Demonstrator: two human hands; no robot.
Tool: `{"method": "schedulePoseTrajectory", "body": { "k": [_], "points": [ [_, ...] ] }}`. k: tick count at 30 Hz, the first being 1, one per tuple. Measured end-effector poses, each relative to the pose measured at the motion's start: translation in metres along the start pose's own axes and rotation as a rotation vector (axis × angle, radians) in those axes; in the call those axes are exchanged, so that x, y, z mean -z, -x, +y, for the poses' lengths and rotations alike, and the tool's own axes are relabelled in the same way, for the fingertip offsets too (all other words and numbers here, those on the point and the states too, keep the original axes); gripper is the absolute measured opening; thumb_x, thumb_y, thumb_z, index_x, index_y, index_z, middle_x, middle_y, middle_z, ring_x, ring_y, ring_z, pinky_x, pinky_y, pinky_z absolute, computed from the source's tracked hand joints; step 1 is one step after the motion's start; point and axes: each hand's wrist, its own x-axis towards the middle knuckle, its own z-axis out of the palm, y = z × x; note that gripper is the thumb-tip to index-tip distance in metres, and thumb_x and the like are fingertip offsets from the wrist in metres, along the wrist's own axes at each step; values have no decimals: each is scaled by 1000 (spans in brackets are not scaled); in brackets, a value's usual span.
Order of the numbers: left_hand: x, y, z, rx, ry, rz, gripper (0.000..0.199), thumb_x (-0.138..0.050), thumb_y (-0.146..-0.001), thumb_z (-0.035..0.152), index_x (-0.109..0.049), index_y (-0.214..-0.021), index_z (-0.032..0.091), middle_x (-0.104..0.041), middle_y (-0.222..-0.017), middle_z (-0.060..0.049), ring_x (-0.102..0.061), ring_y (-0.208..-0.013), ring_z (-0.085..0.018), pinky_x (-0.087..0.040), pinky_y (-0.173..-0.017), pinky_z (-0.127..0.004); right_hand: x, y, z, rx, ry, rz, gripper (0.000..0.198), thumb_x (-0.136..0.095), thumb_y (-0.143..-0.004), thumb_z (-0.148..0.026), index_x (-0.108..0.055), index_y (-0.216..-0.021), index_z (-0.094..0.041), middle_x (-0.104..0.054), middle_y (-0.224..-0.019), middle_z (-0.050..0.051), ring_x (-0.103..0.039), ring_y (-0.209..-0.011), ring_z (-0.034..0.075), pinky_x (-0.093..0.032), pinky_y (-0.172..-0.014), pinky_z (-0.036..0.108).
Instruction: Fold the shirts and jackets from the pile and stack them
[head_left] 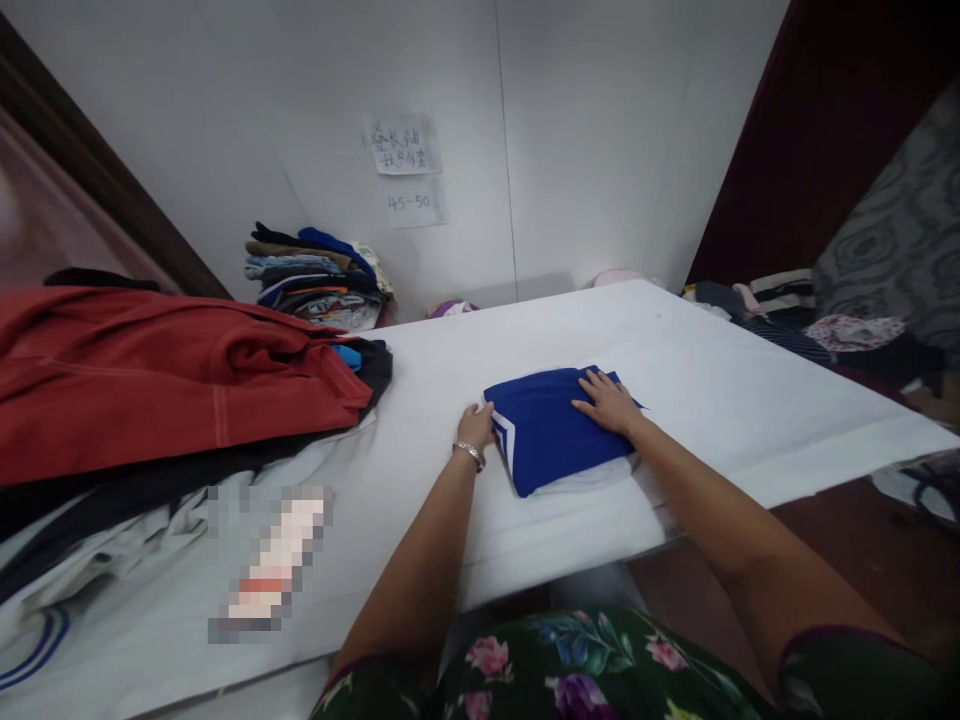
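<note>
A folded blue garment (555, 425) with white-and-blue striped trim at its left edge lies on the white table (420, 530). Some white or pale grey cloth shows from under its near side. My left hand (475, 430), with a bracelet at the wrist, is closed at the garment's left edge; part of its fingers is hidden there. Flat on the garment's upper right part rests my right hand (609, 402), fingers spread.
To the left is a heap with a red garment (180, 375) on top and dark and white cloth (172, 520) below. Folded clothes (315, 275) are stacked against the wall. More clothes (787, 310) lie beyond the table's right edge. Paper notes (407, 145) hang on the wall.
</note>
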Motion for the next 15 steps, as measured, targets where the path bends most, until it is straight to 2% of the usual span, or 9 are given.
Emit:
{"method": "schedulePoseTrajectory", "body": {
  "k": [3,6,10,15],
  "points": [
    [1,10,0,56,57,-128,53,-50,-83,61,-60,-103,13,-70,-87,-10,-68,-72,-18,-55,-61,-30,0,1,-1,-3,-4,3,70,-25,-89,-65,-33,-145,-23,-22,-156,6,-16,-143,28,-23,-111,51],
    [-3,19,2,58,29,-195,52,-62,-73,63,-61,-92,15,-69,-83,-9,-67,-72,-21,-54,-60,-32,0,2,-1,-7,-7,9,71,-26,-89,-65,-34,-145,-22,-22,-156,6,-17,-143,29,-23,-111,51],
    [-14,24,2,-112,-168,-39,45,-71,-70,45,-58,-104,18,-69,-106,-11,-66,-93,-24,-52,-77,-33,3,2,-1,-9,-28,21,70,-29,-90,-64,-35,-145,-22,-21,-156,6,-17,-143,28,-22,-112,51],
    [-10,13,2,-104,-85,22,50,-71,-69,24,-54,-115,17,-68,-110,-8,-66,-95,-19,-50,-82,-28,13,6,4,-11,-201,-2,68,-28,-90,-64,-38,-144,-22,-26,-154,6,-19,-143,26,-20,-114,47]
  ]
}}
